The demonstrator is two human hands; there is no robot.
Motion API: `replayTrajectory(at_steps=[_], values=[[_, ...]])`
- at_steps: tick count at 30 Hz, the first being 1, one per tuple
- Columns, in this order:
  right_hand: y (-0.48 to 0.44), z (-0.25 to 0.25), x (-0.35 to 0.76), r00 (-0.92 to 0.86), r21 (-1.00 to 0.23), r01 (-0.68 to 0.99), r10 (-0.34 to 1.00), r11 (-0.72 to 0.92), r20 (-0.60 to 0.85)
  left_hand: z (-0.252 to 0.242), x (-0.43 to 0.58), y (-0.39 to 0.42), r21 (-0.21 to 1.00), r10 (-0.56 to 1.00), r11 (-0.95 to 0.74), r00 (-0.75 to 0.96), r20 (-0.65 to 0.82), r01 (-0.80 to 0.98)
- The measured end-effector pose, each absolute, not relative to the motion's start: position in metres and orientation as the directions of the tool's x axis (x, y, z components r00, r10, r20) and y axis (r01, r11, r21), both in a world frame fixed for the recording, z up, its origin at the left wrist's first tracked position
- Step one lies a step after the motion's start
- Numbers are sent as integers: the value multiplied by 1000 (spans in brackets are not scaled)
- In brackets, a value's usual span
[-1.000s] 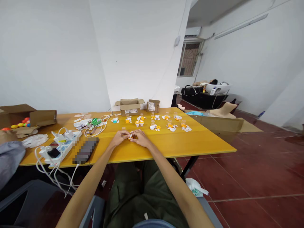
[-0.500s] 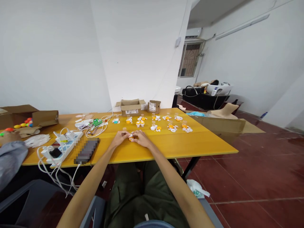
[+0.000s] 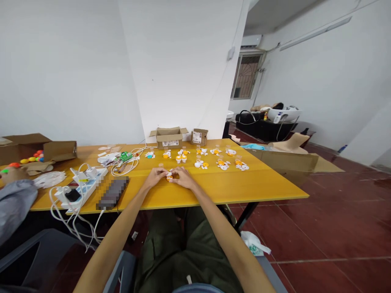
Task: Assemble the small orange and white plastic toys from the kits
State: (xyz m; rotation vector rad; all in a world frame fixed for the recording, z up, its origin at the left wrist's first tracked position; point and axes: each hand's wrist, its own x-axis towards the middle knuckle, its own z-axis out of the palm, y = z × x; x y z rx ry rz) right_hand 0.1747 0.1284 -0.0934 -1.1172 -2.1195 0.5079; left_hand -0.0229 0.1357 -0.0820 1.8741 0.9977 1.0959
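Observation:
Between my two hands, just above the yellow table (image 3: 220,185), is a small white and orange piece (image 3: 169,176). My left hand (image 3: 156,176) has its fingers closed on the piece's left side. On the right side, my right hand (image 3: 181,178) pinches the same piece. Fingertips hide part of it. Beyond my hands, small orange and white figures (image 3: 181,158) stand together. Several little groups of white and orange parts (image 3: 222,164) lie to the right and behind, with clear cups among them. A group with a teal part (image 3: 150,155) lies at the back left.
A power strip (image 3: 88,187) with white cables and a phone (image 3: 113,193) lie to the left. Open cardboard boxes (image 3: 169,139) stand at the back and far left. Another person's grey sleeve (image 3: 16,199) and hand are at the left edge.
The whole view has shifted slightly. My hands stay around the white and orange piece, which appears slightly turned between my fingers.

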Motion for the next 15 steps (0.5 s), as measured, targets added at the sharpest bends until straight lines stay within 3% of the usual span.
replayTrajectory(at_steps=[15], values=[[134, -98, 175, -402, -621, 544, 825, 564, 397, -78, -21, 132, 847, 853, -467, 383, 354, 256]])
